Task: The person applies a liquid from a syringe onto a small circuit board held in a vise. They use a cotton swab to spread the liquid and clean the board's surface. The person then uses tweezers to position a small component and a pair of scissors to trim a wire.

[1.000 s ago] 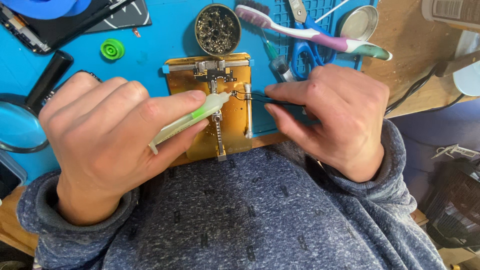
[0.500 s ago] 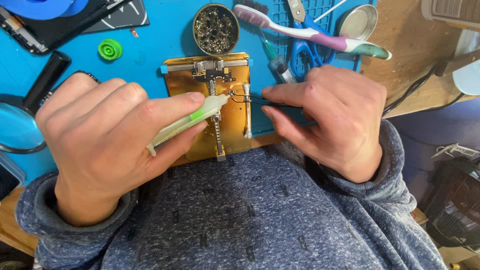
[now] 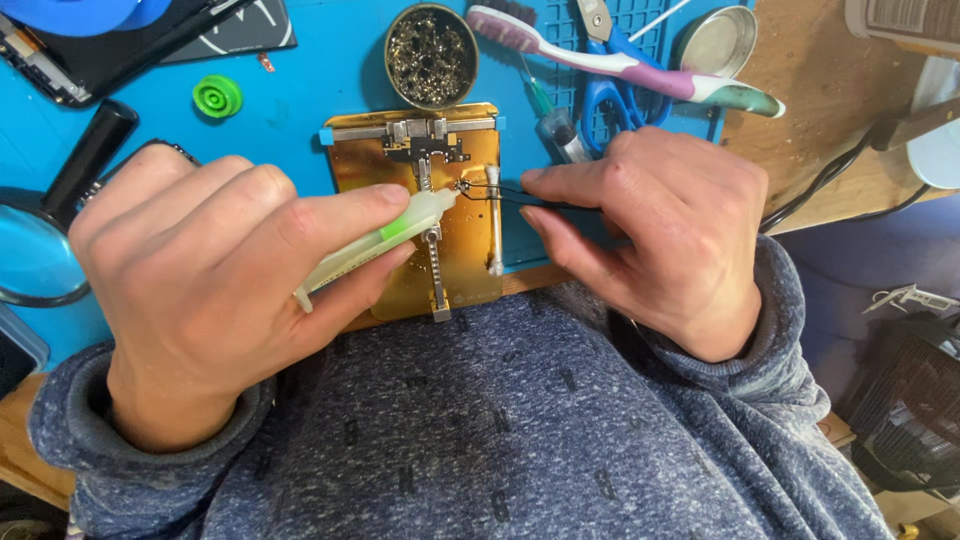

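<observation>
A blue work mat [image 3: 300, 90] covered most of a bare wooden bench [image 3: 800, 150], whose pale grain showed at upper right. Black cables [image 3: 850, 180] trailed over the bench edge. Below right, the floor lay in shadow, holding what was possibly a dark wire basket [image 3: 905, 420]. Lighting was even.

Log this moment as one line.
left hand: holds pale green syringe | right hand: holds thin black tweezers | both tips over gold clamp plate

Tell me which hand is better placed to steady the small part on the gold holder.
Right, probably. The right hand holds black tweezers with tips already at the part on the gold holder; the left hand is occupied gripping the syringe.
</observation>
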